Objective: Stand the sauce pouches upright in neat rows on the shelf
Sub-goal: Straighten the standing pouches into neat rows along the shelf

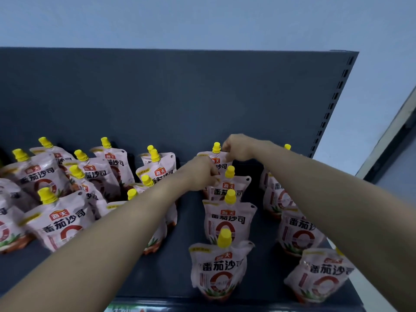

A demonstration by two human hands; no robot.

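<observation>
Pink sauce pouches with yellow caps stand on a dark grey shelf [180,273]. A middle row of several runs front to back; its rearmost pouch [217,160] stands against the back panel. My right hand [238,147] pinches that pouch's top right corner beside the cap. At its left edge my left hand [202,172] grips it, also touching the second pouch [228,188]. The front pouch [219,271] stands upright near the shelf edge. Another row [299,230] on the right is partly hidden by my right forearm.
A looser crowd of pouches [58,199] fills the left side, some leaning. The dark back panel [180,97] rises behind, with a slotted upright [333,102] at the right end. A bare strip of shelf lies between the left group and the middle row.
</observation>
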